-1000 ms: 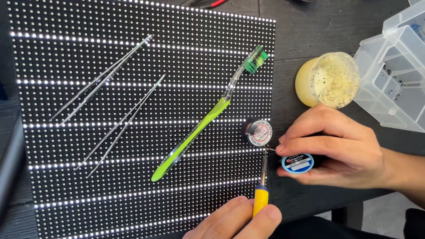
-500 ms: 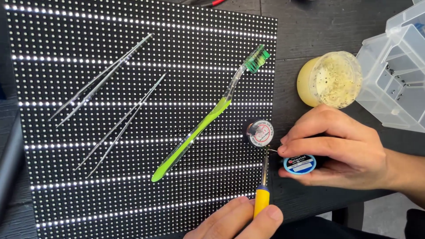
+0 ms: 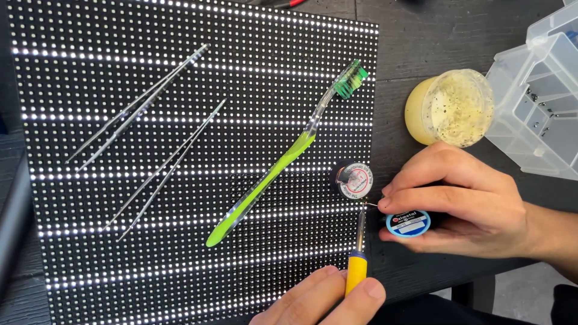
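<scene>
The panel (image 3: 180, 150) is black, covered in a fine grid of white dots, with brighter white bands running across it and one small dark patch where the dots are unlit. The toothbrush (image 3: 283, 162) has a lime-green handle that turns clear toward the neck, and green bristles. Two pairs of tweezers (image 3: 150, 102) are silvery. The soldering iron (image 3: 356, 265) has a yellow handle with a dark blue collar and a grey metal shaft. The small reel (image 3: 408, 222) is blue with a white label; the round tin (image 3: 353, 180) is black with a white and red label. The jar (image 3: 448, 108) is yellow, speckled dark. The box (image 3: 536, 90) is clear. The bench (image 3: 421, 42) is black.
</scene>
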